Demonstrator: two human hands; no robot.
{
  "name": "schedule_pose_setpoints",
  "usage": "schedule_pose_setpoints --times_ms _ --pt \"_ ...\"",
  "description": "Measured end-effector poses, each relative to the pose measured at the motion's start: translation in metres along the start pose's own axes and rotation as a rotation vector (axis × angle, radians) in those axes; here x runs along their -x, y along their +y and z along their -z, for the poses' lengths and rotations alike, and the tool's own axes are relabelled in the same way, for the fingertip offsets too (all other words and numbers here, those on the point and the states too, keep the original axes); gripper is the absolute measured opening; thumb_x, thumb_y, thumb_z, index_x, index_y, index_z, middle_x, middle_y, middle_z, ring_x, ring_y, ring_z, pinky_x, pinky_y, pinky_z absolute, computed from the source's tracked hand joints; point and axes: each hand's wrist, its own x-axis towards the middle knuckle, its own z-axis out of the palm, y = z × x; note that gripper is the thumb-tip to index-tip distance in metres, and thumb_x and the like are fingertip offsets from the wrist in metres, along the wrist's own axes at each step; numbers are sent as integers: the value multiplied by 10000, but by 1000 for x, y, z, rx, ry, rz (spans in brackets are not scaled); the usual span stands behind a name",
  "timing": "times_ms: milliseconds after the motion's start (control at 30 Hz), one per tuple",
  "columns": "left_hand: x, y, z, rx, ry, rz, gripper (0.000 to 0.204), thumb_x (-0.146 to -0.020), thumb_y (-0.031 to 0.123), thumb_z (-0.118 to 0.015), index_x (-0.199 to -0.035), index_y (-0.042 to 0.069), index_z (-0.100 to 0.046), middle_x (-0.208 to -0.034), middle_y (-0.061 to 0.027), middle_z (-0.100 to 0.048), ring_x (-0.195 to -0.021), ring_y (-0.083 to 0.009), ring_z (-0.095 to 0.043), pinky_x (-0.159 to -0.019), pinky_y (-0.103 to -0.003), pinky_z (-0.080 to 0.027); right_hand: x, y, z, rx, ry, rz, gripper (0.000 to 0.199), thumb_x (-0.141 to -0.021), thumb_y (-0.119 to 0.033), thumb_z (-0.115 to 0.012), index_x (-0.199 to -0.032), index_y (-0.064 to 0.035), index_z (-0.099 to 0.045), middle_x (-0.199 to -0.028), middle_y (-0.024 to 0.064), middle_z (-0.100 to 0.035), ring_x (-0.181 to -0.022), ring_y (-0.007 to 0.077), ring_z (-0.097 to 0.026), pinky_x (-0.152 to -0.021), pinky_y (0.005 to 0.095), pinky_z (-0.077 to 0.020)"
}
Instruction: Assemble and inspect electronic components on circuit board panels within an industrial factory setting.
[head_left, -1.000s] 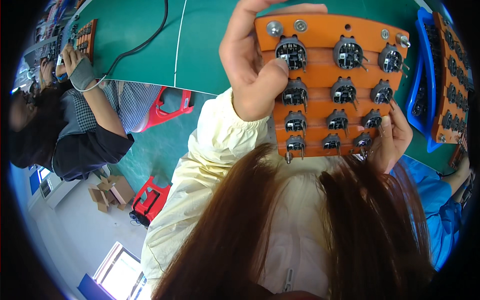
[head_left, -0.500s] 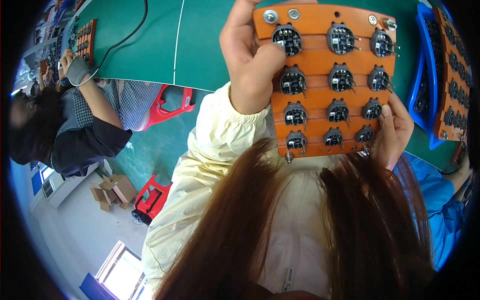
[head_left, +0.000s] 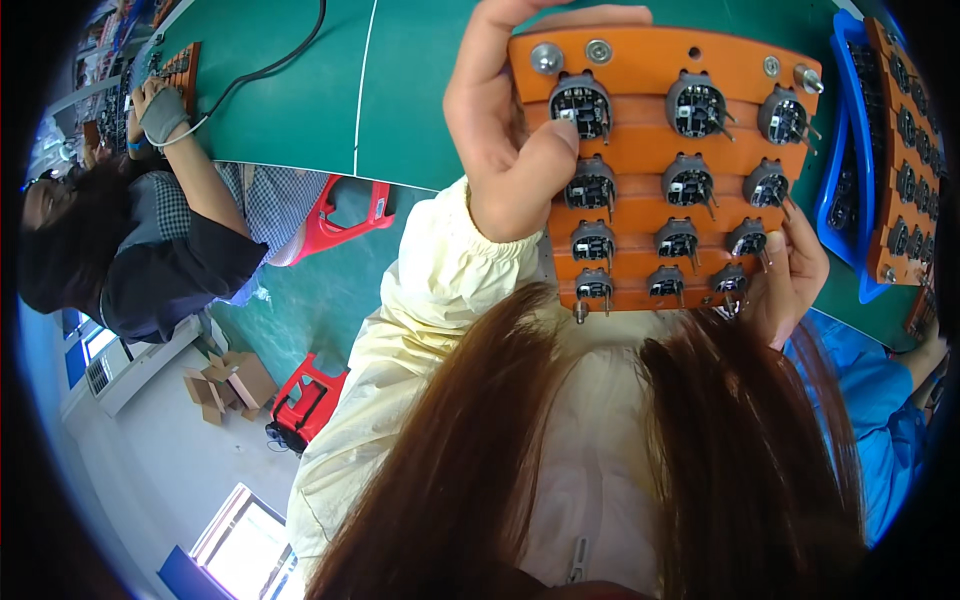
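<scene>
Co-worker's gloved hand: a grey-gloved hand (head_left: 163, 115) at 10 o'clock, just beside a small orange block with dark parts (head_left: 180, 68).
Cable: a thin black cable (head_left: 270, 70) curves across the green flat-topped table (head_left: 420, 100), between 10 and 11 o'clock.
Left hand: the person's left hand (head_left: 505, 155), at 12 o'clock, clamps the slab's left edge; the thumb presses the front face beside the nearest parts, other fingers pass behind.
Orange slab: a stepped orange slab (head_left: 638, 185), between 1 and 2 o'clock, is held up by both hands, its face to the view. It bears four rows of three round dark-grey parts (head_left: 694, 105) with thin metal pins.
Right hand: the right hand (head_left: 795, 275), at 3 o'clock, has its fingers closed on the slab's lower right edge; their far side is hidden.
Step in hand: apparently holding the loaded face up to view.
Next move: likely calls for a firm two-edged grip, fingers off the pins.
Far right: a blue plastic tray (head_left: 868, 288) and a second orange rack (head_left: 884, 180), between 2 and 3 o'clock.
</scene>
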Motion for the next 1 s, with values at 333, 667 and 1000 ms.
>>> schedule_pose_setpoints --times_ms 333,667,1000 --pt "-1 -20 10 -62 -29 -233 676 -615 71 -471 -1251 -33 -267 -1135 -353 -452 -1023 -362 -533 -877 -432 -448 2 2 3 2 -35 62 355 -860 -46 -470 -1150 154 -425 -1022 184 -583 -888 150 -568 -782 230 -424" --pt "1 -28 14 -27 -94 -376 671 -636 127 -542 -1245 5 -289 -1111 -368 -461 -1002 -362 -547 -864 -429 -457 12 7 13 126 -18 113 353 -845 -68 -471 -1124 147 -461 -975 145 -588 -853 145 -563 -770 239 -431" --pt "-4 -30 11 -38 -147 -355 652 -654 106 -544 -1247 11 -292 -1128 -359 -457 -1018 -364 -540 -863 -422 -461 7 7 12 130 2 186 343 -847 -43 -457 -1132 148 -457 -977 144 -586 -839 141 -564 -757 228 -431"
